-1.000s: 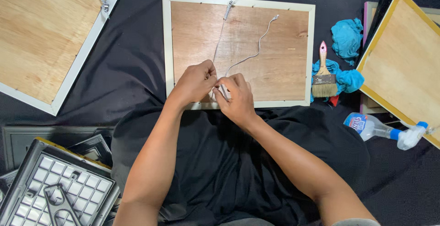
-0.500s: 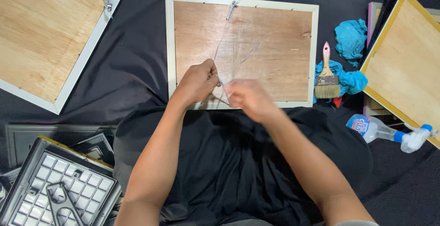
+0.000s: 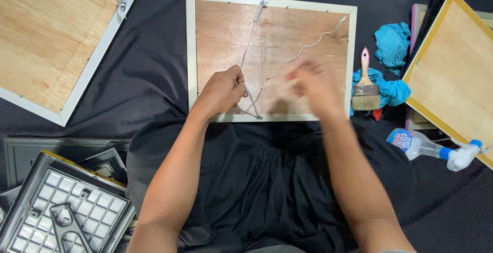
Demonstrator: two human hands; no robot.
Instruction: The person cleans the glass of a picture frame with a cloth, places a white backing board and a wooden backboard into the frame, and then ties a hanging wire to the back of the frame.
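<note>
Counting what lay around the two hands, seen from above:
Left hand: the left hand was curled shut, pinching one hanging wire near the lower edge of the frame.
Right hand: the right hand was blurred above the board; whether it was spread or closed could not be told.
Frame: one picture frame lay face down beneath both hands, wooden back up, pale border.
Wire: one strand ran straight from the top edge to the left hand; its wavy loose end rose past the right hand.
Other frames: two, one pale-edged frame far left of the left hand, one yellow-edged frame right of the right hand.
Brush: one paintbrush just right of the right hand.
Cloths: two blue cloths beside the brush.
Bottle: one spray bottle near the right forearm.
Tray: one gridded tray beside the left elbow.
</note>
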